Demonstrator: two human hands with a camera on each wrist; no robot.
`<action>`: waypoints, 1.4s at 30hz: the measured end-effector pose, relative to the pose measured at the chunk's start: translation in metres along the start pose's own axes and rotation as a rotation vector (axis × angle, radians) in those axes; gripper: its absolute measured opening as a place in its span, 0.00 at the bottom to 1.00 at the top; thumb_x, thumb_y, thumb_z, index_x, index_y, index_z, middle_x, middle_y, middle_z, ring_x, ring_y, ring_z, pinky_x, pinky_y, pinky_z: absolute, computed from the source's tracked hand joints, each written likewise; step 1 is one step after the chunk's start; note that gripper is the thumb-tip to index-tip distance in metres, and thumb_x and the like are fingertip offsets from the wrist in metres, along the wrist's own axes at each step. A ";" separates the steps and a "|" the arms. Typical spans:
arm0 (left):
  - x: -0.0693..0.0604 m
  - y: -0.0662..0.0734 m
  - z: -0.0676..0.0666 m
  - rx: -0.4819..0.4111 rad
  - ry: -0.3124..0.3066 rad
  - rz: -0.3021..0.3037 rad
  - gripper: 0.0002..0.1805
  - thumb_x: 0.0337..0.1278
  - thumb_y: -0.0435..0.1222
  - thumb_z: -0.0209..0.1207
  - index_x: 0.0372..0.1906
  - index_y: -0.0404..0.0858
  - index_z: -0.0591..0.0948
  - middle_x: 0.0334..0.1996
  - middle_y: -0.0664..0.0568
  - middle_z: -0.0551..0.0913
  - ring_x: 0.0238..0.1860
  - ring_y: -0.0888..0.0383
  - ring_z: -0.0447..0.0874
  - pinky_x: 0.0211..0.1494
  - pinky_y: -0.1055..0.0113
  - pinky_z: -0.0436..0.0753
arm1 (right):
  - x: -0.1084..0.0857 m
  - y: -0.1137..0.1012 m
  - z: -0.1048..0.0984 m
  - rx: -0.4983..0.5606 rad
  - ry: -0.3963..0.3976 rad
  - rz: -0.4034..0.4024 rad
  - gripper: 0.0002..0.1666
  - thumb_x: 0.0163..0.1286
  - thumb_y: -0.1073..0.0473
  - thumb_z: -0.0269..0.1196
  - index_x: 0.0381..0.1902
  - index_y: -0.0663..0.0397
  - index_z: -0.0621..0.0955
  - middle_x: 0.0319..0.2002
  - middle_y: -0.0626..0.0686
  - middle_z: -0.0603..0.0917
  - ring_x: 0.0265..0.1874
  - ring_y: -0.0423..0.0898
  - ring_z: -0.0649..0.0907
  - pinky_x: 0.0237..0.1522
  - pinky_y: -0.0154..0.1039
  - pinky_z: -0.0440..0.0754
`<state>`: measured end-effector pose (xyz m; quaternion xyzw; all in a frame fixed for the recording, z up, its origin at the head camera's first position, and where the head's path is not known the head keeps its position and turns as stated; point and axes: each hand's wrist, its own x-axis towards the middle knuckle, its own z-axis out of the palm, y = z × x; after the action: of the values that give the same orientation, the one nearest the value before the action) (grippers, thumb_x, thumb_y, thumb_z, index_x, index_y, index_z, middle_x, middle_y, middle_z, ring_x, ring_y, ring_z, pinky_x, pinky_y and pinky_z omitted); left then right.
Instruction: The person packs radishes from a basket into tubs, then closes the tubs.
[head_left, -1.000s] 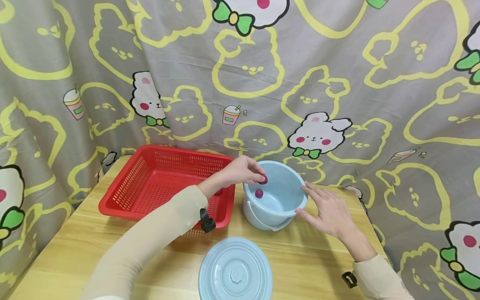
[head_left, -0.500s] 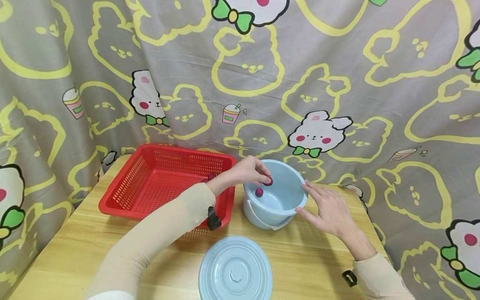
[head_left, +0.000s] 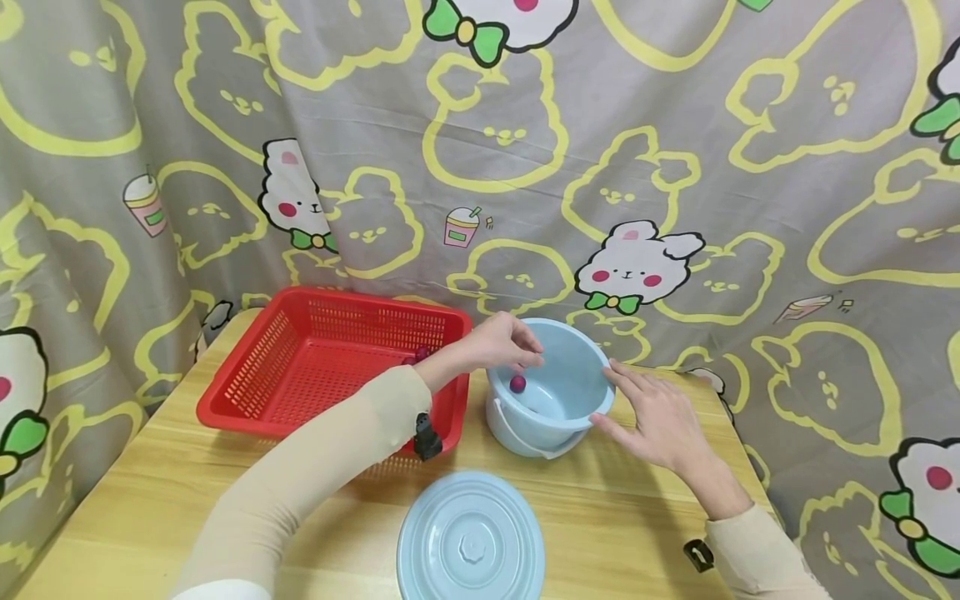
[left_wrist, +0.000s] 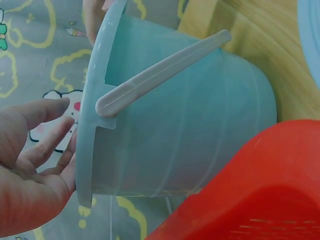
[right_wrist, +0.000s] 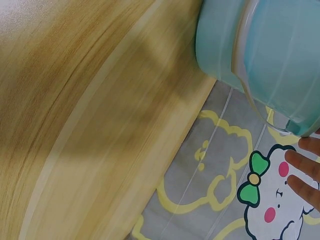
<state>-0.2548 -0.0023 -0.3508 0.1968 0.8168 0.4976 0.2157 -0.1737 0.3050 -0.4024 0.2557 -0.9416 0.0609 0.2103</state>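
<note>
My left hand [head_left: 501, 342] hangs over the near left rim of a light blue bucket [head_left: 573, 375]. Its fingers are parted with nothing between them, as the left wrist view shows beside the bucket wall [left_wrist: 175, 125]. A small magenta ball [head_left: 517, 384] is visible inside the bucket; the inside below my left fingers is partly hidden. My right hand [head_left: 660, 421] rests against the bucket's right rim, thumb and fingers spread and fairly straight. In the right wrist view, its fingertips [right_wrist: 302, 162] appear beside the bucket rim.
A red perforated basket [head_left: 247, 425] stands left of the bucket, with small dark magenta balls [head_left: 422, 356] partly behind my left wrist. The bucket's blue lid [head_left: 471, 542] lies on the wooden table [head_left: 600, 517] in front. A patterned curtain [head_left: 375, 125] hangs behind.
My left hand has moved slightly right over the bucket and let go of the magenta ball it was pinching. My right hand stays at the rim.
</note>
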 end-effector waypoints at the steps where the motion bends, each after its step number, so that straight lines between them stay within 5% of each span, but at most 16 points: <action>1: -0.001 0.000 -0.001 0.000 -0.002 0.003 0.14 0.65 0.35 0.71 0.53 0.36 0.89 0.48 0.44 0.91 0.51 0.45 0.93 0.52 0.66 0.92 | 0.000 0.000 0.000 0.001 0.000 0.000 0.44 0.61 0.33 0.71 0.67 0.54 0.82 0.67 0.59 0.84 0.58 0.65 0.88 0.56 0.65 0.86; 14: -0.019 -0.004 -0.034 -0.007 0.043 0.010 0.14 0.64 0.37 0.72 0.52 0.36 0.89 0.50 0.43 0.90 0.45 0.51 0.94 0.51 0.64 0.93 | 0.000 0.000 0.000 0.000 -0.001 -0.001 0.43 0.61 0.33 0.71 0.66 0.54 0.82 0.67 0.59 0.84 0.59 0.64 0.87 0.57 0.64 0.85; 26: -0.031 -0.022 -0.076 0.000 0.088 -0.013 0.17 0.66 0.38 0.70 0.56 0.36 0.87 0.55 0.41 0.89 0.56 0.40 0.90 0.57 0.56 0.92 | -0.001 0.001 0.000 0.001 -0.004 -0.002 0.43 0.62 0.33 0.71 0.67 0.55 0.82 0.68 0.59 0.84 0.59 0.65 0.87 0.58 0.65 0.85; 42: -0.032 -0.073 -0.117 -0.008 0.152 -0.088 0.19 0.69 0.39 0.69 0.59 0.34 0.85 0.60 0.38 0.86 0.60 0.37 0.87 0.64 0.48 0.89 | -0.001 0.000 -0.001 0.006 -0.013 0.003 0.44 0.62 0.34 0.71 0.67 0.55 0.81 0.68 0.59 0.84 0.60 0.65 0.87 0.59 0.65 0.85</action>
<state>-0.2997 -0.1355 -0.3632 0.1214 0.8366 0.5045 0.1758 -0.1723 0.3054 -0.4018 0.2552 -0.9432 0.0624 0.2032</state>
